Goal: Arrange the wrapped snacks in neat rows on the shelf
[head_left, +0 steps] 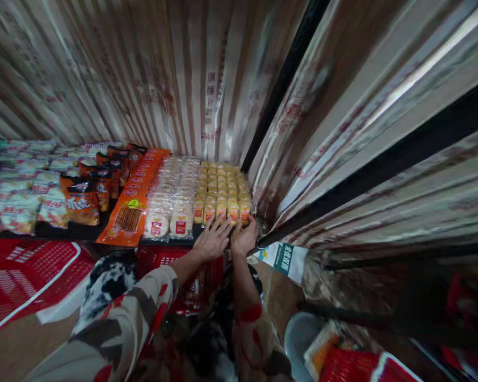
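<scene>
Rows of small yellow wrapped snack packs (222,185) stand at the right end of a black shelf. My left hand (213,239) lies with its fingers stretched out against the lower front of these packs. Beside it, my right hand (245,237) cups the front pack at the right corner, thumb on one side and fingers on the other. To the left of the yellow packs are two columns of clear-wrapped round white crackers (169,209). An orange snack bag (131,207) lies flat beside the crackers.
Orange-black snack bags (82,201) and white snack bags (19,209) fill the shelf's left part. Red baskets (32,276) sit below. Plastic-covered ribbed panels (183,79) rise behind. A dark bar (366,175) slants at right, above a pale bucket (300,339) on the floor.
</scene>
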A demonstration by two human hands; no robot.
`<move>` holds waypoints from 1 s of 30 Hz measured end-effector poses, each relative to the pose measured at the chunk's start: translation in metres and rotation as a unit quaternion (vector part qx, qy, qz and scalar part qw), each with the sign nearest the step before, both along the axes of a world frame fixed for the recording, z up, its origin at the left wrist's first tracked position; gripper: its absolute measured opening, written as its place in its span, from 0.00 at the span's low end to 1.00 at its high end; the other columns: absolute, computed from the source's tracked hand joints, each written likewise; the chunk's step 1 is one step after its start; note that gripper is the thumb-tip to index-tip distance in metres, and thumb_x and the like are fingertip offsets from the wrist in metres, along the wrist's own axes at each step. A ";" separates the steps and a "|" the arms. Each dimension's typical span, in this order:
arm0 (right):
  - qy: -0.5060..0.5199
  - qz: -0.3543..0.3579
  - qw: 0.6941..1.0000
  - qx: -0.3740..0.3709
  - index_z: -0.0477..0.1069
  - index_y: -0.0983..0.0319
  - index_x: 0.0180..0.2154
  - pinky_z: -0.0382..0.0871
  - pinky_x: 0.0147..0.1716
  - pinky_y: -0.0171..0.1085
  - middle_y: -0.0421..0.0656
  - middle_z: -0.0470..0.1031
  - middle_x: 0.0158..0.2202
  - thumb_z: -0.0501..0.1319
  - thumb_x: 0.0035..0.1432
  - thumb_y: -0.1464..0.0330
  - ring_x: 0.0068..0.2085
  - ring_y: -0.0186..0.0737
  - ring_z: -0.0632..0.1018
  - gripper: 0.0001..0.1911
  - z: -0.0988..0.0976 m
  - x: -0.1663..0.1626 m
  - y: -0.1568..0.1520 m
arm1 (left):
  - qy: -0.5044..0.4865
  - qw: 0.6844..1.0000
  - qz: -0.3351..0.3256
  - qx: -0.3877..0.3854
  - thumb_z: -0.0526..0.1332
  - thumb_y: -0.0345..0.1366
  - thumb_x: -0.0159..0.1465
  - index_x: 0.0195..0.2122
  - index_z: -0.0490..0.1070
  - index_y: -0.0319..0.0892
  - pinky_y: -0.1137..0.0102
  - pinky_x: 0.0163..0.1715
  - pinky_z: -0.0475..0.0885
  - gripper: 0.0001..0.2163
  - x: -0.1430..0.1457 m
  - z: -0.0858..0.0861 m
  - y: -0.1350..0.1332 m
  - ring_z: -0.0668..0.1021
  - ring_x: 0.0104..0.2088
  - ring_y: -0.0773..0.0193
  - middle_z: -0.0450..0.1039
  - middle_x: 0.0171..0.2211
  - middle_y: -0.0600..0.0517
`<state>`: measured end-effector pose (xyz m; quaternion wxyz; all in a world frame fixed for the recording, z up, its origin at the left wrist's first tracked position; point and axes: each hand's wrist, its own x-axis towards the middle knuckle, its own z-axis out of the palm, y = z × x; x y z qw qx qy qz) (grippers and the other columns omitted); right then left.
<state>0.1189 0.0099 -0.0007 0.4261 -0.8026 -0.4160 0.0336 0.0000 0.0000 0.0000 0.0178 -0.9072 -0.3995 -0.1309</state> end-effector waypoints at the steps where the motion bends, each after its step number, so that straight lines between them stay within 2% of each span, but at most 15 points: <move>1: 0.000 0.000 1.000 -0.003 0.65 0.66 0.51 0.61 0.50 0.42 0.52 0.71 0.49 0.51 0.59 0.64 0.51 0.50 0.68 0.20 0.000 0.000 0.000 | 0.000 1.000 -0.003 0.000 0.46 0.39 0.67 0.63 0.54 0.38 0.51 0.63 0.41 0.23 0.000 0.000 0.000 0.46 0.66 0.51 0.47 0.66 0.50; 7: -0.006 0.009 1.000 -0.008 0.66 0.64 0.45 0.60 0.49 0.43 0.52 0.71 0.46 0.50 0.60 0.65 0.50 0.49 0.67 0.15 0.004 -0.002 -0.002 | -0.006 1.000 -0.010 0.008 0.46 0.37 0.67 0.64 0.52 0.38 0.51 0.63 0.42 0.24 -0.001 -0.001 0.000 0.44 0.67 0.52 0.47 0.66 0.51; 14: -0.017 0.021 0.999 0.033 0.67 0.63 0.42 0.57 0.53 0.44 0.54 0.66 0.54 0.46 0.62 0.63 0.55 0.47 0.64 0.15 0.005 -0.004 -0.004 | 0.007 1.000 -0.015 0.020 0.46 0.38 0.68 0.62 0.56 0.39 0.50 0.63 0.42 0.22 -0.001 0.000 0.000 0.43 0.67 0.51 0.49 0.66 0.52; 21: -0.020 0.026 0.998 0.053 0.68 0.64 0.43 0.58 0.54 0.46 0.53 0.67 0.54 0.47 0.62 0.64 0.56 0.47 0.64 0.16 -0.001 -0.003 -0.004 | -0.003 1.000 -0.020 0.023 0.47 0.37 0.67 0.62 0.56 0.39 0.50 0.64 0.41 0.22 0.000 -0.002 0.000 0.43 0.67 0.52 0.51 0.65 0.51; 30: -0.044 0.096 0.983 0.150 0.68 0.63 0.38 0.59 0.55 0.45 0.53 0.65 0.54 0.46 0.60 0.70 0.57 0.43 0.65 0.13 -0.014 0.004 -0.022 | -0.032 0.997 -0.051 0.041 0.49 0.42 0.66 0.62 0.57 0.38 0.51 0.64 0.41 0.24 -0.008 0.000 -0.006 0.44 0.67 0.53 0.51 0.66 0.48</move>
